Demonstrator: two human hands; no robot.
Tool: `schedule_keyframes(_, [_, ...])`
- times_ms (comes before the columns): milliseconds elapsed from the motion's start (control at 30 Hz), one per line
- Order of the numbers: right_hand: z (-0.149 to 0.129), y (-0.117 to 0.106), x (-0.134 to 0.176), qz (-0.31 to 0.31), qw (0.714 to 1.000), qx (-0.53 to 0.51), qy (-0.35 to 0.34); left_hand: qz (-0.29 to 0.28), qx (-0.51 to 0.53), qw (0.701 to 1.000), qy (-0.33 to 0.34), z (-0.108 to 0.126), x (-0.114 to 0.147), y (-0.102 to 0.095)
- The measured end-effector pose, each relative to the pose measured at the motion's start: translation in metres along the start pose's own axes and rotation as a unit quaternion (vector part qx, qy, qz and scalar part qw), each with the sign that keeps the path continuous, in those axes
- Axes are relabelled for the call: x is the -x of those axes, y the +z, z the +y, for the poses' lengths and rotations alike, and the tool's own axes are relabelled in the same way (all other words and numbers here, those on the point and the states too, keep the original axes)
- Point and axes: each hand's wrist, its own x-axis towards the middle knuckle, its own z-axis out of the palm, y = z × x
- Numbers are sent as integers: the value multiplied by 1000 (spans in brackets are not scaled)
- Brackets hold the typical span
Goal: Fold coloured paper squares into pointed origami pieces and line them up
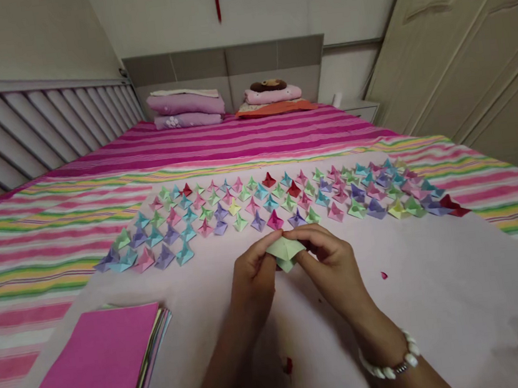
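A small pale green folded paper is held up between both hands, its pointed bottom facing me. My left hand pinches its left side, with the thumb underneath and the fingers at the top edge. On the other side, my right hand grips the right corner the same way. A white beaded bracelet circles the right wrist. Just beyond the hands stand rows of small folded paper boats in many colours, among them a magenta boat and a purple boat.
A stack of coloured paper with a magenta sheet on top lies at the left on the white board. Small red scraps dot the board. Beneath is a striped bed, with folded bedding by the headboard.
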Motion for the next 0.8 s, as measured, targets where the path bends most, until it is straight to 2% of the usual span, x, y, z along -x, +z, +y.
schedule_keyframes(167, [0, -2, -2, 0, 1000, 17, -4, -54, 73, 995, -42, 3, 0, -3])
schedule_keyframes(333, [1, -1, -1, -21, 998, 44, -26, 23, 71, 994, -74, 0, -2, 2])
schedule_keyframes(500, [0, 0, -1, -64, 997, 27, -37, 52, 88, 994, -38, -9, -9, -1])
schedule_keyframes(633, [-3, -5, -2, -96, 995, -20, 27, 63, 94, 993, -39, -4, -11, -7])
schedule_keyframes(800, [0, -10, -4, -73, 983, -92, 143, 11, 45, 999, -23, 0, -8, -7])
